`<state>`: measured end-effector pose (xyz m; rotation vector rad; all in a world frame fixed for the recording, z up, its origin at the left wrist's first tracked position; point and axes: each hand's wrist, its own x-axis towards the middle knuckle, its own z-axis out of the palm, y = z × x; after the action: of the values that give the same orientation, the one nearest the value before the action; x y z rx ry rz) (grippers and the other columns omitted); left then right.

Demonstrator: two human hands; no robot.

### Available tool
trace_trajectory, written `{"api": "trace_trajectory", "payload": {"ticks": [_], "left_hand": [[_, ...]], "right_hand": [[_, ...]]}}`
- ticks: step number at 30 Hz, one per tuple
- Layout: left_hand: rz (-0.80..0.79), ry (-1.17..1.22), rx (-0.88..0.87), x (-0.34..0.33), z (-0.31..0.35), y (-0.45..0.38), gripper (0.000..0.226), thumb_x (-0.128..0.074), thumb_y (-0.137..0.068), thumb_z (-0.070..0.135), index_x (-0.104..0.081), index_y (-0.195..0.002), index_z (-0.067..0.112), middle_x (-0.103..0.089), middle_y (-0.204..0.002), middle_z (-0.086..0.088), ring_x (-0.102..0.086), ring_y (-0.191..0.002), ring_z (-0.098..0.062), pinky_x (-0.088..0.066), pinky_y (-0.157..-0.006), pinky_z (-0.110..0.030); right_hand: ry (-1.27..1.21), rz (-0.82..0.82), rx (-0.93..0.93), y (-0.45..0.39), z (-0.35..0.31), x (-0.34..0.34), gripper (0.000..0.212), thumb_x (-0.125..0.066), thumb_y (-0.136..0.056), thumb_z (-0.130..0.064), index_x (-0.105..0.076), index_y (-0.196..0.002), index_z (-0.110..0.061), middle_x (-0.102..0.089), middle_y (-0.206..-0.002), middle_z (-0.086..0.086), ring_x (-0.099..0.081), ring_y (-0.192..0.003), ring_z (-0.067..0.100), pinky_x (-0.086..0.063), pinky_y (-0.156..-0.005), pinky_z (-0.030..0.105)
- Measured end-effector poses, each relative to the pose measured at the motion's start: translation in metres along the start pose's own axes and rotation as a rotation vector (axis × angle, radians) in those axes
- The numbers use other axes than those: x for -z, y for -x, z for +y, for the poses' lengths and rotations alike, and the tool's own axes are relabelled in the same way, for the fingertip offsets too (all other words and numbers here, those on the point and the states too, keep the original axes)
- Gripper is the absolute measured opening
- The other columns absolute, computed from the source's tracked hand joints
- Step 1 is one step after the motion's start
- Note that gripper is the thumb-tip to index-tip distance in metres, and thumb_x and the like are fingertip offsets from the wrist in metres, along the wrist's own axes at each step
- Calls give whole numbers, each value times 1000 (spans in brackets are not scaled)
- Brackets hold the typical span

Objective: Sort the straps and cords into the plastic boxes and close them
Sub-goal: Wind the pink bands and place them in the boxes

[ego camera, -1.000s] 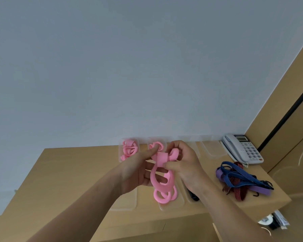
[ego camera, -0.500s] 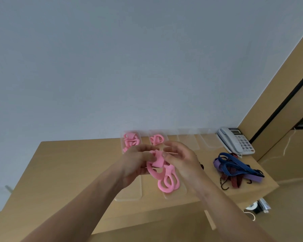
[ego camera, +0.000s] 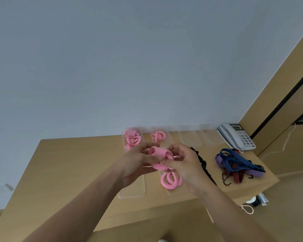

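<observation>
Both hands hold a pink strap above the wooden table. My left hand grips its left side and my right hand pinches its right side; the strap is folded into loops between them. Its lower coils hang over a clear plastic box. Two clear boxes at the back hold pink straps: the left one is well filled, the other has one bundle. A pile of blue, purple and red cords lies to the right.
A clear lid or box lies under my left wrist. Two more clear boxes stand at the back. A black cord lies beside my right hand. A white desk phone sits in the far right corner.
The pink strap has been gathered up from a long hanging shape into tighter loops between my hands. The camera has tilted, so the table sits lower in view.
</observation>
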<state>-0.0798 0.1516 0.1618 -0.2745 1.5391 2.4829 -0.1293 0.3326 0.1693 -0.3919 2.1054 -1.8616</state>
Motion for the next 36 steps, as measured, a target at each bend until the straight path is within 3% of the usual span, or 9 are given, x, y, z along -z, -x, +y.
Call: {"api": "trace_trajectory", "payload": {"ticks": [3, 6, 10, 15, 19, 22, 26, 32, 36], "left_hand": [[-3, 62, 71, 0, -7, -7, 51, -81, -83, 17, -61, -127, 1, -69, -124, -22, -65, -117, -41, -57, -98, -44], [60, 56, 82, 1, -14, -19, 40, -74, -89, 9, -62, -126, -3, -69, -124, -23, -66, -117, -40, -54, -102, -47], [185, 109, 39, 7, -16, -37, 37, -72, -84, -9, -65, -118, 0, -69, -119, -22, -72, -104, -37, -59, -92, -46], [328, 136, -23, 15, -8, -67, 42, -65, -81, -23, -66, -116, 0, -67, -115, -24, -74, -91, -30, -62, -76, -36], [363, 98, -48, 14, -2, -102, 48, -63, -79, -27, -64, -118, 1, -66, -114, -22, -72, -92, -29, -62, -83, -37], [395, 51, -37, 8, -7, -131, 46, -67, -77, -25, -66, -114, 3, -69, -105, -16, -73, -89, -24, -61, -83, -35], [429, -133, 2, 1, -21, -164, 43, -78, -77, -12, -65, -112, 10, -74, -103, -12, -71, -87, -20, -59, -82, -30], [503, -448, 59, -3, -42, -206, 38, -87, -77, 9, -60, -103, 12, -76, -96, -6, -73, -85, -16, -56, -67, -18], [594, -775, 71, 3, -51, -227, 41, -92, -67, 24, -60, -92, 20, -72, -91, 6, -68, -83, -10, -56, -70, -26]], "right_hand": [[34, 8, 25, -5, 10, 3, 29, -86, -63, -10, -71, -84, -24, -71, -91, 7, -71, -77, 22, -62, -66, 40], [91, 14, 35, -15, 20, 6, 33, -90, -55, -23, -71, -81, -28, -72, -88, -1, -72, -80, 16, -62, -67, 34], [82, 36, 23, -39, 33, 5, 38, -93, -63, -4, -73, -82, -31, -75, -92, -2, -73, -91, 21, -61, -75, 36], [-120, -81, -102, -70, 40, 2, 60, -85, -73, 1, -64, -122, -28, -74, -110, -1, -72, -100, 14, -58, -77, 22], [-243, -147, -165, -97, 50, 10, 28, -76, -87, -7, -72, -111, -19, -78, -103, 0, -72, -97, 9, -59, -85, 26], [-260, -85, -119, -120, 63, 23, 28, -75, -86, -4, -73, -110, -18, -78, -103, -2, -72, -98, 7, -54, -77, 14], [-277, -12, -99, -151, 82, 44, 33, -76, -84, -2, -74, -109, -23, -77, -106, -2, -72, -99, 11, -53, -77, 15], [-137, -55, -188, -188, 107, 58, 58, -69, -86, 8, -63, -133, -26, -70, -119, 1, -70, -105, 20, -60, -87, 36], [102, -29, -121, -214, 112, 64, 47, -79, -83, -7, -57, -115, -34, -71, -108, -9, -68, -96, 5, -58, -83, 25]]}}
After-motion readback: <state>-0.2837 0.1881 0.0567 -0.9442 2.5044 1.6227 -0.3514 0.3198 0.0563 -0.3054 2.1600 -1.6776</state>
